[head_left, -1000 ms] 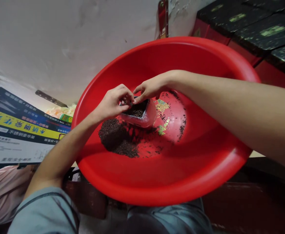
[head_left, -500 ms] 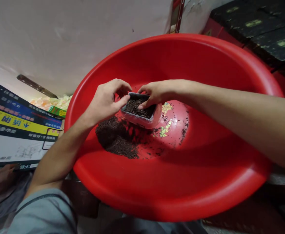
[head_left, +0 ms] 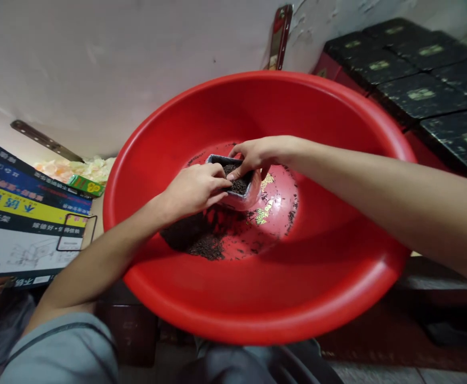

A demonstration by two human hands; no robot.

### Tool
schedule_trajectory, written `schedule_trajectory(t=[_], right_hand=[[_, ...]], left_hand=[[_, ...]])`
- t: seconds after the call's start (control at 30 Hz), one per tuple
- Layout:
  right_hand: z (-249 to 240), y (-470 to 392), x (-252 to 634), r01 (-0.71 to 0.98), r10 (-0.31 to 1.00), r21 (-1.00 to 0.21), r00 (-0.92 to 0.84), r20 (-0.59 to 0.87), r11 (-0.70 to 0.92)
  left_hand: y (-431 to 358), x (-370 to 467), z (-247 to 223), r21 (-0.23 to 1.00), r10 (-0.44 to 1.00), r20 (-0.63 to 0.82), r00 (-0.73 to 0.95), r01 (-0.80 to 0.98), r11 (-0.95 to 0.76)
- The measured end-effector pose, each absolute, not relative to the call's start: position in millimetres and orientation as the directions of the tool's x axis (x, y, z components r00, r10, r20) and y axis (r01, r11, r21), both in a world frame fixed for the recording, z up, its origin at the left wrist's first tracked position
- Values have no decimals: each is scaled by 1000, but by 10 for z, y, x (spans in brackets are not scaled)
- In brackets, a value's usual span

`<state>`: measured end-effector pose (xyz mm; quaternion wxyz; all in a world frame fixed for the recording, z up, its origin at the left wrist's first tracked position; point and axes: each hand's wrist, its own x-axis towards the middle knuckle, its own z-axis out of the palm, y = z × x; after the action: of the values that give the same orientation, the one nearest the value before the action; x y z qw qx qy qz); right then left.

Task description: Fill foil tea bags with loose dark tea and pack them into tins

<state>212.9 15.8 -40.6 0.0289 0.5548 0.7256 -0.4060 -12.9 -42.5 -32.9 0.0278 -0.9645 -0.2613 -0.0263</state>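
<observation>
A small rectangular box (head_left: pixel 239 186) filled with dark loose leaves, like tea, stands tilted in a big red basin (head_left: pixel 265 320). My right hand (head_left: pixel 255 154) grips its far right side, the thumb inside over the leaves. My left hand (head_left: pixel 199 186) lies over the box's left side, fingers curled together at the leaves; whether they pinch any is hidden. A pile of the same dark leaves (head_left: pixel 205 245) lies on the basin's bottom, left of a printed gold pattern (head_left: pixel 263 213), with scattered bits around.
Dark patterned boxes (head_left: pixel 421 93) are stacked at the right. At the left stand a printed carton (head_left: pixel 29 213), a green packet (head_left: pixel 85 185) and pale wrapped items (head_left: pixel 97 169). A wall (head_left: pixel 117 58) rises behind the basin. Part of another person (head_left: pixel 1 320) shows at lower left.
My left hand has moved from the box's left edge over its opening, its fingers now closer together. My right hand stays on the box. The view has shifted, showing more boxes at right.
</observation>
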Motion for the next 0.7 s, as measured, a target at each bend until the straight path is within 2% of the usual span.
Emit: schedule_trajectory(t=[0.1, 0.2, 0.3, 0.37, 0.43, 0.53, 0.7], right_hand=[[-402, 154, 2207, 806, 783, -591, -392, -484, 38], [-335, 159, 2284, 820, 803, -563, -402, -439, 103], [-246, 174, 2339, 838, 841, -521, -395, -371, 163], [-204, 187, 2370, 833, 841, -526, -403, -362, 173], [-190, 208, 2403, 820, 828, -547, -418, -372, 169], [-220, 259, 2465, 800, 817, -576, -439, -373, 167], [-318, 354, 2559, 751, 759, -638, -514, -401, 172]], left_hand=[[-433, -119, -350, -11, 478, 85, 874, 480, -877], [-408, -133, -357, 64, 475, 146, 868, 471, -880], [-391, -140, -319, 47, 612, 175, 772, 614, -788], [-416, -113, -289, 0, 719, 101, 688, 723, -691], [-478, -52, -288, -35, 756, 6, 654, 756, -654], [-599, 57, -372, -71, 717, -62, 694, 713, -697], [-689, 96, -580, -117, 702, -83, 708, 692, -712]])
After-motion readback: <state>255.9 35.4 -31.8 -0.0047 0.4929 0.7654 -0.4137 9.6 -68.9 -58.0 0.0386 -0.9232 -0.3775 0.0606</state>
